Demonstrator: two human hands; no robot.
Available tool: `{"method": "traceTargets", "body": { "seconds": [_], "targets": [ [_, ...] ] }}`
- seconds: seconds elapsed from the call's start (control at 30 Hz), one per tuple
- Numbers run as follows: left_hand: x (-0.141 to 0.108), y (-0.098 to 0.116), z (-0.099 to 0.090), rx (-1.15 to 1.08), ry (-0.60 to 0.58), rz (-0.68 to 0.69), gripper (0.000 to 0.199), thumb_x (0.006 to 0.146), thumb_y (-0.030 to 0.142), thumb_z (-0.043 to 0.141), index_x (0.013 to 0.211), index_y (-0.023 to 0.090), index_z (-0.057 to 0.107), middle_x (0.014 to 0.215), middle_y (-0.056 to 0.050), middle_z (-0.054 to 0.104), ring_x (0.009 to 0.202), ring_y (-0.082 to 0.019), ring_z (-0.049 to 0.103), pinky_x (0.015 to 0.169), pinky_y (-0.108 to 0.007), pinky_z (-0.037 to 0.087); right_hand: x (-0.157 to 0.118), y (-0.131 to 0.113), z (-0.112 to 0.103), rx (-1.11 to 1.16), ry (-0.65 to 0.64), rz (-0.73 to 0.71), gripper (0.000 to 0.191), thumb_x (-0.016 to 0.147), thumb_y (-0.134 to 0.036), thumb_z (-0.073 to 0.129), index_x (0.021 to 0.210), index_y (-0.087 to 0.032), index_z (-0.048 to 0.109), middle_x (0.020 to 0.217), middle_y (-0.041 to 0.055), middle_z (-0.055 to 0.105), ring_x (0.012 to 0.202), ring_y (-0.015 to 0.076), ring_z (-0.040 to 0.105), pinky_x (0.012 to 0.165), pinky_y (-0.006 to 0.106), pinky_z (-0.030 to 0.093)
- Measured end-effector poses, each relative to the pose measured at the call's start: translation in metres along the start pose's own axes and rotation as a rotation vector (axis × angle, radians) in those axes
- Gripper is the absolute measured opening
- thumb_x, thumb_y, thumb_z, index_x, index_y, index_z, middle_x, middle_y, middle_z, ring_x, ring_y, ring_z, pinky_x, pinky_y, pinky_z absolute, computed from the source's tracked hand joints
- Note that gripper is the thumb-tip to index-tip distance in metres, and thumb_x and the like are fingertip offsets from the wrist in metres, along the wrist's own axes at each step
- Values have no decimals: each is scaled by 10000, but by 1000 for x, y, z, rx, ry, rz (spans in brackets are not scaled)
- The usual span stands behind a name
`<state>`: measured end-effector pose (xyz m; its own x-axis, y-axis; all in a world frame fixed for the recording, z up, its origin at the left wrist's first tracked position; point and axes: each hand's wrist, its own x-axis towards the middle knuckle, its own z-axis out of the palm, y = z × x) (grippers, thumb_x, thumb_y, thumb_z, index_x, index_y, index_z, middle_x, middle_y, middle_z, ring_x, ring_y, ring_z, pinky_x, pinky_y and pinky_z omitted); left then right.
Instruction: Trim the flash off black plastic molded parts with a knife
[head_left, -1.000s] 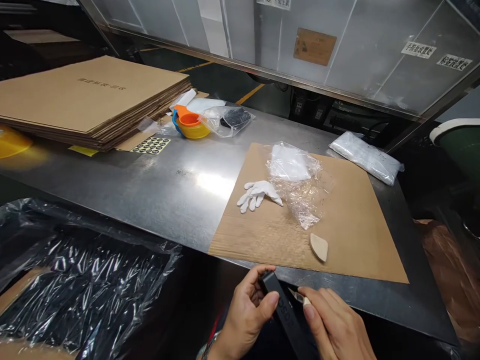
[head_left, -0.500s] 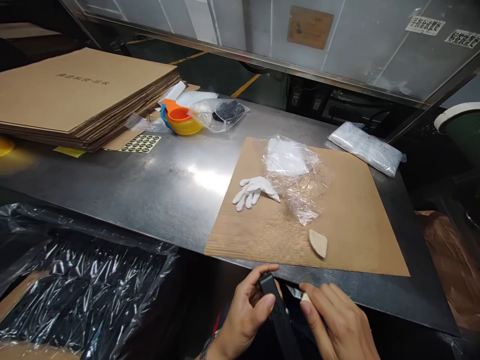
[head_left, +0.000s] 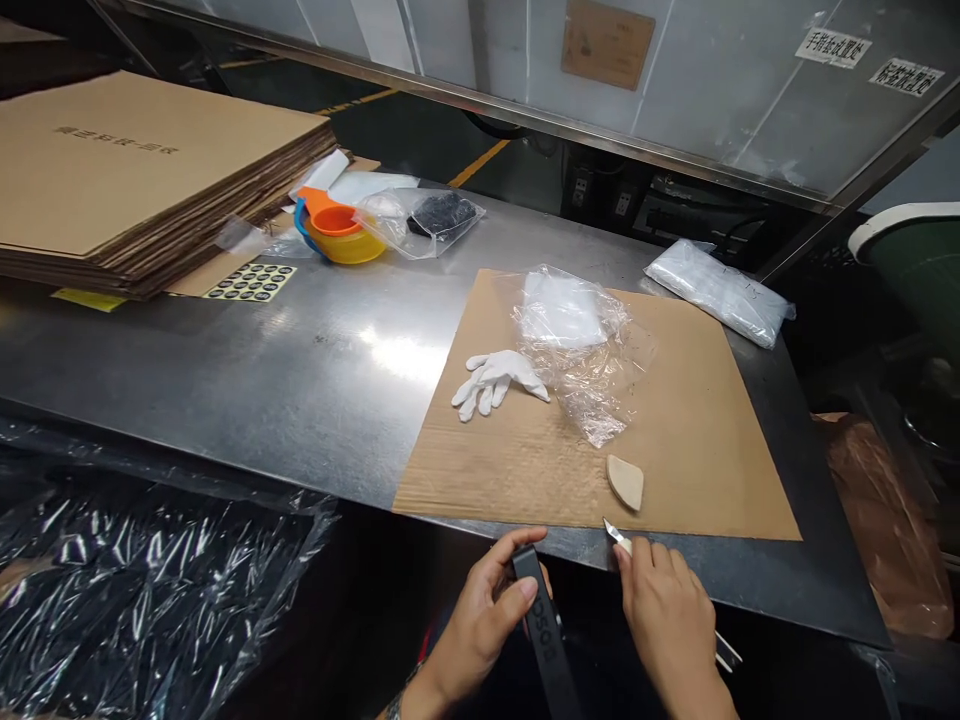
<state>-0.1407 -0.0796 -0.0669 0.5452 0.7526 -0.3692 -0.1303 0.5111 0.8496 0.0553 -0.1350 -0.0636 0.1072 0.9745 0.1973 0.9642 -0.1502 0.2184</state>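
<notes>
My left hand [head_left: 491, 610] is closed around a long black plastic part [head_left: 546, 640] with raised or printed lettering on its side; its lower end runs out of view. A craft knife [head_left: 618, 535] with a pointed blade is pinched in my right hand [head_left: 667, 610], blade toward the table edge and apart from the black part. The knife's white handle end shows behind the palm. Just beyond the knife, a beige quarter-round pad [head_left: 625, 483] lies on a cardboard sheet [head_left: 705, 450]. A white glove [head_left: 501, 380] rests on the same sheet.
Crumpled clear plastic bags [head_left: 577, 330] lie on the cardboard. A wrapped white pack [head_left: 720, 292] sits at the back right. Orange and yellow cups [head_left: 341, 230], a sticker sheet [head_left: 251, 282] and stacked cardboard [head_left: 150, 170] are at left. Black parts under plastic film [head_left: 142, 590] fill the lower left.
My right hand has moved right, away from the black part, and the knife now points up toward the cardboard. The black part has turned so its lettering shows. The view has shifted slightly.
</notes>
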Motion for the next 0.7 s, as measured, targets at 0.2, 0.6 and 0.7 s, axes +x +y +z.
{"method": "traceTargets", "body": {
  "seconds": [0.2, 0.6, 0.7],
  "targets": [
    [2, -5, -1, 48, 27, -14, 586, 767, 538, 549, 1211, 161, 481, 755, -24, 555, 639, -148, 456, 589, -277, 407, -6, 7, -9, 27, -28, -39, 444, 979, -336, 264, 629, -219, 512, 530, 11, 531, 516, 190, 524, 521, 301, 294],
    [-4, 8, 9, -14, -70, 31, 553, 749, 535, 597, 1149, 186, 446, 796, -14, 539, 704, -140, 462, 658, -281, 380, 0, 1, -58, 737, -173, -183, 306, 965, -266, 321, 773, -211, 552, 642, -3, 566, 577, 121, 544, 541, 218, 395],
    [-7, 11, 10, -50, -69, 11, 545, 730, 545, 618, 1106, 183, 461, 796, -7, 514, 687, -126, 455, 652, -276, 382, -3, -7, -65, 716, -146, -199, 292, 961, -281, 334, 809, -203, 571, 628, 4, 558, 560, 127, 532, 516, 226, 377]
  ]
}}
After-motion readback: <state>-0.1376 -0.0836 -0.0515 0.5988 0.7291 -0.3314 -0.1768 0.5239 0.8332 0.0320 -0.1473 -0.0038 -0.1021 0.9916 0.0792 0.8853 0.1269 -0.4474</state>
